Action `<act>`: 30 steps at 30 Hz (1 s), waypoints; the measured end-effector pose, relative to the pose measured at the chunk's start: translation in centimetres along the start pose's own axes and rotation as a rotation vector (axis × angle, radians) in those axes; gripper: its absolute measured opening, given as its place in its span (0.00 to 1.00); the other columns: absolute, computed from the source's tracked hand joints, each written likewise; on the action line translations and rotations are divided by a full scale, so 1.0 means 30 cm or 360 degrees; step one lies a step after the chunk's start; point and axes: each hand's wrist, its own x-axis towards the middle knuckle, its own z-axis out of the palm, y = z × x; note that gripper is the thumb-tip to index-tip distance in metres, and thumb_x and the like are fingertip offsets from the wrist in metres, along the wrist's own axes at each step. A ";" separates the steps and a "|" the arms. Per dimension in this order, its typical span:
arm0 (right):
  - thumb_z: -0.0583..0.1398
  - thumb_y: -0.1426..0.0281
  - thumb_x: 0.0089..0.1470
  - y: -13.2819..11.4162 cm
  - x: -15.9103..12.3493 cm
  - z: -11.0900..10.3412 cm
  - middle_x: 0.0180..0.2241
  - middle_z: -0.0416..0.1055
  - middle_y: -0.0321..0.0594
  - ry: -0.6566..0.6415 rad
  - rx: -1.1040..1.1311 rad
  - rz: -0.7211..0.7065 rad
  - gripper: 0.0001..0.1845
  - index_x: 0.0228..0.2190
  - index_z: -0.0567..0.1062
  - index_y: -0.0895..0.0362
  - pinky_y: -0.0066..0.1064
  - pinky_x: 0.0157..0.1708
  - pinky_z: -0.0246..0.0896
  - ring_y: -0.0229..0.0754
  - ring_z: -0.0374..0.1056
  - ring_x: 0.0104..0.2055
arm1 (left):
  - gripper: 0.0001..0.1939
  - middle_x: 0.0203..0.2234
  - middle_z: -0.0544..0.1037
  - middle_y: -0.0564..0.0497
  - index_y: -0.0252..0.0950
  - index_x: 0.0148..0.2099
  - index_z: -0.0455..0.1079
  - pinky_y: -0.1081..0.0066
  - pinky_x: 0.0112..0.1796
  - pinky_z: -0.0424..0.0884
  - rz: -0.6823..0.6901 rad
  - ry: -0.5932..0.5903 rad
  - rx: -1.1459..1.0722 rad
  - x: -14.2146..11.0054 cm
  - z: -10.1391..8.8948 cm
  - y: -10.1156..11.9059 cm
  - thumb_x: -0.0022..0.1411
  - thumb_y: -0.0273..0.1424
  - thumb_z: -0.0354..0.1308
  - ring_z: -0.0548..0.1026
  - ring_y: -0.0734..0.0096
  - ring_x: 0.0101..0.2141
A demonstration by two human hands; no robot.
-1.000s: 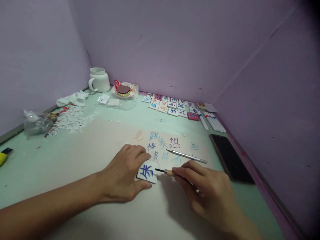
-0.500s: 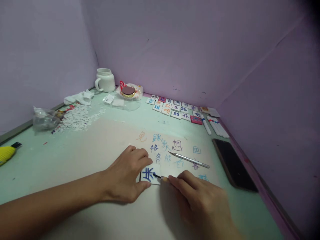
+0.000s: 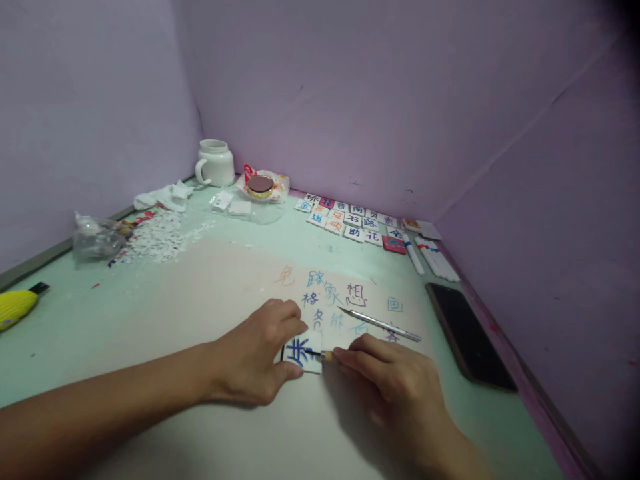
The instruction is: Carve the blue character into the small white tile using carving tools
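My left hand [image 3: 255, 357] pinches a small white tile [image 3: 301, 352] bearing a blue character, holding it flat on a pale sheet of paper [image 3: 210, 293]. My right hand [image 3: 395, 387] grips a thin carving tool [image 3: 323, 355] like a pen; its dark tip rests on the tile's right side. A second metal tool [image 3: 380, 323] lies on the sheet just beyond my right hand, among several hand-written coloured characters.
A black phone [image 3: 467, 333] lies at the right. Several finished character tiles [image 3: 350, 219] and white sticks [image 3: 433, 257] sit at the back, near a white mug [image 3: 216, 162] and a round tin [image 3: 260, 185]. White shavings [image 3: 155, 237], a crumpled bag [image 3: 95, 240] and a yellow knife [image 3: 17, 303] are left.
My right hand has slid left, bringing the tool's tip from beside the tile onto its face. The left hand keeps its hold; the view has shifted a little.
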 end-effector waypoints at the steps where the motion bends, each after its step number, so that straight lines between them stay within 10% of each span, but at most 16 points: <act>1: 0.55 0.78 0.54 0.004 0.003 -0.001 0.25 0.74 0.34 -0.0024 0.0005 -0.0017 0.15 0.36 0.79 0.53 0.28 0.20 0.52 0.37 0.70 0.22 | 0.17 0.42 0.68 0.41 0.31 0.46 0.68 0.52 0.47 0.67 -0.0003 -0.0002 -0.0006 0.001 0.000 0.000 0.53 0.27 0.59 0.66 0.55 0.44; 18: 0.58 0.72 0.56 0.030 -0.013 0.039 0.26 0.73 0.37 -0.0123 0.0671 0.0438 0.10 0.34 0.80 0.53 0.28 0.24 0.59 0.36 0.67 0.24 | 0.16 0.42 0.68 0.43 0.34 0.45 0.68 0.54 0.44 0.69 0.0090 0.0120 0.0011 -0.008 0.030 -0.032 0.51 0.27 0.59 0.66 0.56 0.43; 24: 0.63 0.73 0.51 0.007 0.009 0.062 0.27 0.75 0.36 0.0208 0.1285 0.0509 0.07 0.33 0.80 0.52 0.29 0.27 0.65 0.39 0.71 0.29 | 0.15 0.41 0.69 0.44 0.34 0.44 0.68 0.56 0.43 0.68 0.0106 0.0098 0.0003 -0.004 0.024 -0.028 0.51 0.27 0.59 0.67 0.57 0.41; 30: 0.62 0.70 0.52 0.013 0.010 0.036 0.25 0.75 0.36 0.0361 0.0992 0.0706 0.05 0.30 0.80 0.54 0.28 0.25 0.64 0.38 0.70 0.26 | 0.15 0.40 0.69 0.44 0.34 0.43 0.68 0.56 0.43 0.67 0.0137 0.0161 0.0047 -0.001 0.029 -0.034 0.51 0.28 0.59 0.67 0.57 0.41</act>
